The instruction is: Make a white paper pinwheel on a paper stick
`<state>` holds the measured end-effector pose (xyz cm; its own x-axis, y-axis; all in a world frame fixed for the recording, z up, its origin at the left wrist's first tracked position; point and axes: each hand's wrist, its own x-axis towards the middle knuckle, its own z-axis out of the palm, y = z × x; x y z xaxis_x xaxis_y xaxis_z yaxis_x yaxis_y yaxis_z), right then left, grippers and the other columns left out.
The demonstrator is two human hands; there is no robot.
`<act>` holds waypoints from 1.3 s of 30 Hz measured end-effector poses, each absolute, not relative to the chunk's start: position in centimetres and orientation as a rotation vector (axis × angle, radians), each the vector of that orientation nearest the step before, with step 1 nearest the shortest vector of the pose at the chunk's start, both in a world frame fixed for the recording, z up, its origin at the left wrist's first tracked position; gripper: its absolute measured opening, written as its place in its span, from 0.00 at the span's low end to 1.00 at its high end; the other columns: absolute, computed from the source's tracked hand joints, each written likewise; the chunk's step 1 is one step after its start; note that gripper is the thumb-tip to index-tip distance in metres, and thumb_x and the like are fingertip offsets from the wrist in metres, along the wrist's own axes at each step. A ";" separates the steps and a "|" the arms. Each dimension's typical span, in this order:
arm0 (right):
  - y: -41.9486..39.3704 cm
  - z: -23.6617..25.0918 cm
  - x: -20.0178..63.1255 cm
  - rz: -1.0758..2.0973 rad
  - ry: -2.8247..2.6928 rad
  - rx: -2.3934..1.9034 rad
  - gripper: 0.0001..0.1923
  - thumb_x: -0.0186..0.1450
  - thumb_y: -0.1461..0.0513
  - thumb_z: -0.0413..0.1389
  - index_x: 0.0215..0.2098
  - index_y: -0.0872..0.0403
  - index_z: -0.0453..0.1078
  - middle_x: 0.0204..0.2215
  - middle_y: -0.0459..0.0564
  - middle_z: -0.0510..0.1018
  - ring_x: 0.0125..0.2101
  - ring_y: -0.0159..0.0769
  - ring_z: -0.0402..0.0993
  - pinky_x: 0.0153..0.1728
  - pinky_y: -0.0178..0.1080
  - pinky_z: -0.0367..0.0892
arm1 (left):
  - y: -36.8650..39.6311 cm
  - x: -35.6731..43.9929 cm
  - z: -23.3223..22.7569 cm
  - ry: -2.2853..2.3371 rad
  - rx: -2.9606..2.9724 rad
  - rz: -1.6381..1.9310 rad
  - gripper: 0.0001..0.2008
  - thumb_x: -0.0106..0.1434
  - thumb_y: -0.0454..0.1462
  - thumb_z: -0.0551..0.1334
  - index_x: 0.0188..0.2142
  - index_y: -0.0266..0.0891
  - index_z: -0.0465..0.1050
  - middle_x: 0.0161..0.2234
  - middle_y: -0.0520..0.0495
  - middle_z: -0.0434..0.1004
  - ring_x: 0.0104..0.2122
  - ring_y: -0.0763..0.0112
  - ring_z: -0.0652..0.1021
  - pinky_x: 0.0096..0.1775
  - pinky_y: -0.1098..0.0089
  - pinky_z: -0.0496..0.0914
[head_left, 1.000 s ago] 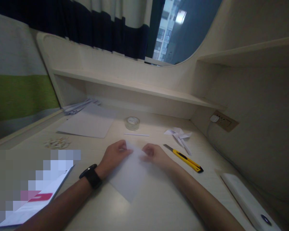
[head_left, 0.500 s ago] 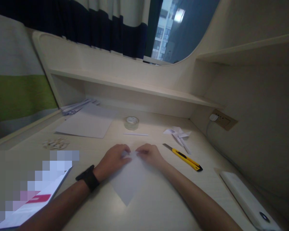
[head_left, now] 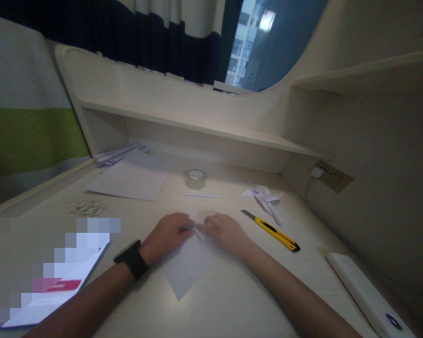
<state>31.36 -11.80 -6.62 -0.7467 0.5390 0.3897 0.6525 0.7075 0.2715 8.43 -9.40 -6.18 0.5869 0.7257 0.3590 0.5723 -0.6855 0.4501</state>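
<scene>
Here's the pale desk point(head_left: 211, 324) spreading right across the lower frame, with a shelf point(head_left: 197, 124) running above it through the middle. Up top, a dark-and-cream curtain point(head_left: 200, 51) hangs upper left to centre, beside the window point(head_left: 271, 51) with a building beyond. Lower left, a flat item point(head_left: 38, 310) lies partly hidden by pixel blocks; upper left of the desk, there's a larger paper sheet point(head_left: 134, 176) with folded papers point(head_left: 121, 155) behind it. Over at lower right sits a long white case point(head_left: 363, 291). And now the centre: a white sheet point(head_left: 188, 267) lies on the desk at lower centre, one corner pointing down the frame. The left hand point(head_left: 169, 234), fingers curled in close, pinches its top end; the right hand point(head_left: 225, 234), just beside it, has its fingers bent and fingertips nipped on that same end. On to the right of centre, a yellow cutter point(head_left: 277, 234) lies with its blade showing, just below a paper pinwheel point(head_left: 262, 195). Centre left, a heap of small pale pieces point(head_left: 87, 208); on the left wrist, a black watch point(head_left: 136, 260). Above the hands stands a clear tape roll point(head_left: 196, 180), and just below it, a slim white stick point(head_left: 201, 195).
</scene>
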 end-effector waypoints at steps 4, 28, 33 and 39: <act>-11.9 -6.4 30.9 -0.621 -2.674 -0.959 0.15 0.69 0.61 0.50 0.53 0.49 0.66 0.36 0.51 0.73 0.35 0.36 0.65 0.33 0.38 0.61 | -9.4 8.0 -5.7 1.079 2.502 0.723 0.11 0.59 0.37 0.60 0.40 0.38 0.76 0.42 0.44 0.80 0.44 0.62 0.77 0.48 0.63 0.67; -13.1 -5.6 29.9 -0.690 -2.650 -0.700 0.09 0.70 0.62 0.50 0.42 0.52 0.71 0.45 0.48 0.77 0.39 0.37 0.67 0.35 0.40 0.60 | -13.1 6.5 -6.3 0.877 2.765 0.704 0.10 0.67 0.38 0.56 0.44 0.40 0.72 0.46 0.46 0.75 0.48 0.64 0.72 0.53 0.60 0.65; -12.9 -5.8 30.0 -0.633 -2.694 -0.700 0.08 0.69 0.61 0.52 0.44 0.51 0.71 0.46 0.48 0.77 0.43 0.38 0.68 0.40 0.41 0.62 | -13.8 7.0 -5.6 0.808 2.820 0.742 0.11 0.69 0.36 0.52 0.44 0.42 0.72 0.43 0.48 0.77 0.47 0.64 0.73 0.52 0.58 0.65; -13.1 -5.8 30.1 -0.564 -2.767 -0.798 0.11 0.70 0.60 0.50 0.49 0.49 0.69 0.50 0.48 0.75 0.44 0.38 0.67 0.39 0.41 0.62 | -14.0 7.2 -5.2 0.802 2.887 0.655 0.11 0.69 0.34 0.51 0.40 0.39 0.72 0.43 0.46 0.77 0.46 0.62 0.72 0.47 0.58 0.67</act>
